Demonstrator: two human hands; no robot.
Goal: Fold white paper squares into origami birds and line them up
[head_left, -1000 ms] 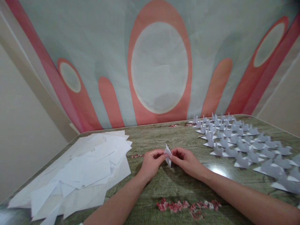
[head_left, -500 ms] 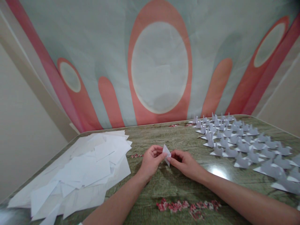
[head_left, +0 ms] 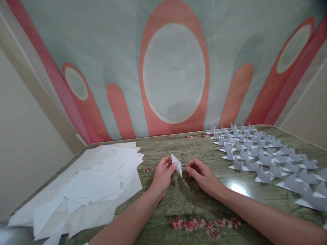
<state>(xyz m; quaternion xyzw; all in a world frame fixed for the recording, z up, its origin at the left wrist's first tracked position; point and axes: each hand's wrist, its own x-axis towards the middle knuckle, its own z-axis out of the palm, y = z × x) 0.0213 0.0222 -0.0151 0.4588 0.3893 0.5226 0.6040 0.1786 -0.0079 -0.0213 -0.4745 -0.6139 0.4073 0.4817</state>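
Above the middle of the table, my left hand [head_left: 164,173] pinches a small folded piece of white paper [head_left: 176,165] between thumb and fingers. The folded paper is a narrow, pointed diamond, tilted with its upper tip to the left. To its right, my right hand [head_left: 201,175] is apart from the paper. Its fingers are loosely curled, with the thumb slightly away from the forefinger and nothing seen between them. The far fingers of both hands are partly hidden.
Overlapping white paper sheets [head_left: 89,187] lie at the left of the wood-patterned table [head_left: 158,224]. Several rows of folded paper birds [head_left: 264,158] stand at the right. A patterned backdrop [head_left: 176,75] rises behind the far edge.
My right hand has let go of the folded paper and drawn slightly to the right. My left hand has moved a little left with the paper, which has turned.
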